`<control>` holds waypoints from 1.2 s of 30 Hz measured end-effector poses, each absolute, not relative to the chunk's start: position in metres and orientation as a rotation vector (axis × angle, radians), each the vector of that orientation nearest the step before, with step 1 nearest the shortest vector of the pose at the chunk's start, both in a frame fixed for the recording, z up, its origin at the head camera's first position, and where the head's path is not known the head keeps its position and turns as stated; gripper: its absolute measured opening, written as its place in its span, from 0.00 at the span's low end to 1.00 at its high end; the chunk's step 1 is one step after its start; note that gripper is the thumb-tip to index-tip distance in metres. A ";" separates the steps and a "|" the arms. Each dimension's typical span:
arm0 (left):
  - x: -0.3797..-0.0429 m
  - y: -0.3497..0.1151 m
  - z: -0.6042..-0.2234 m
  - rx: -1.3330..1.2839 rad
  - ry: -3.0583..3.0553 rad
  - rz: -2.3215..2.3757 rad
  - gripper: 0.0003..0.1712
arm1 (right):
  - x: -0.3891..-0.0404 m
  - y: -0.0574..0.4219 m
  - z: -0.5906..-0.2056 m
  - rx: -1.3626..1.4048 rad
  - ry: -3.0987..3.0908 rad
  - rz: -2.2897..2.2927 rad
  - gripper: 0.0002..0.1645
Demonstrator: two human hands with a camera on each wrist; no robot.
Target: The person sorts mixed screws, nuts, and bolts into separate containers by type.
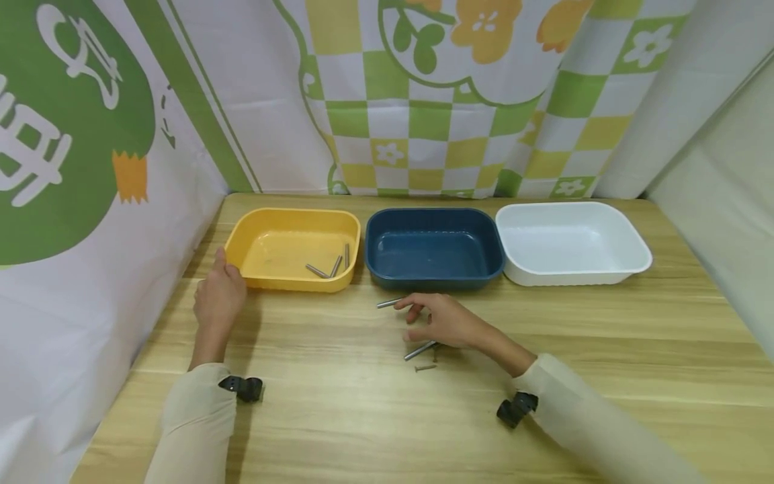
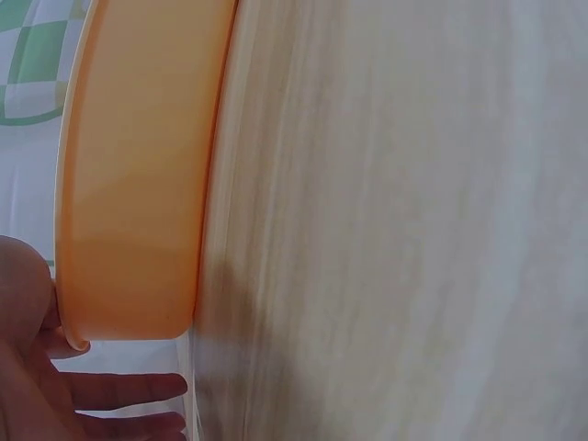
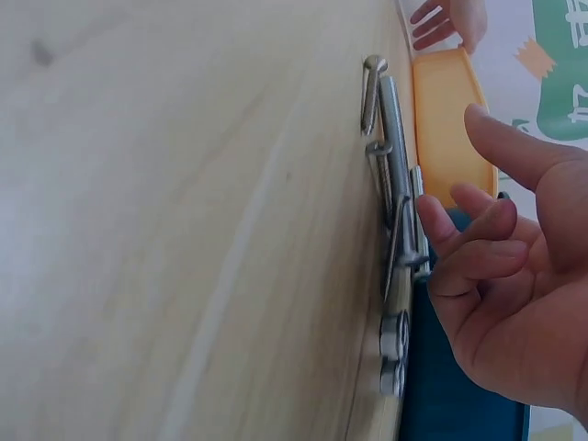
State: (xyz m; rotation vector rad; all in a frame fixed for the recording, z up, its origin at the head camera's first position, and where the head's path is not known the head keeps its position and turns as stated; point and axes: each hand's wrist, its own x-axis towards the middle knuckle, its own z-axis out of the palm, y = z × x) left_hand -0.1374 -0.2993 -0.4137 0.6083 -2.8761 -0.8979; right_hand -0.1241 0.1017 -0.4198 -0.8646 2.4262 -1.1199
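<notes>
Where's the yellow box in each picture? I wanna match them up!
Head view: the yellow box sits left of the middle, beside the blue box.
Left wrist view: the yellow box fills the upper left.
Right wrist view: the yellow box is at upper right.
Shared landmark: the left hand, at one end of the yellow box in all three.

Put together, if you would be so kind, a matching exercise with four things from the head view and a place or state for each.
Things:
1. yellow bin
2. blue bin
3. white bin
4. left hand

Places or states:
A. in the middle of the row of bins
B. at a bin's left end
C. metal rods inside
D. at the right end of the row

Right pairs: 1-C, 2-A, 3-D, 4-B.
</notes>
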 end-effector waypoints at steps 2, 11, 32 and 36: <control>-0.137 -0.300 -0.414 0.604 -2.869 -0.891 0.34 | -0.124 0.105 -0.421 -0.875 2.420 -1.118 0.30; -0.137 -0.300 -0.415 0.610 -2.867 -0.901 0.34 | -0.125 0.120 -0.427 -0.861 2.427 -1.108 0.29; -0.136 -0.298 -0.415 0.627 -2.859 -0.909 0.34 | -0.121 0.130 -0.428 -0.836 2.411 -1.029 0.26; -0.137 -0.298 -0.415 0.625 -2.853 -0.911 0.34 | -0.119 0.128 -0.429 -0.837 2.424 -1.011 0.26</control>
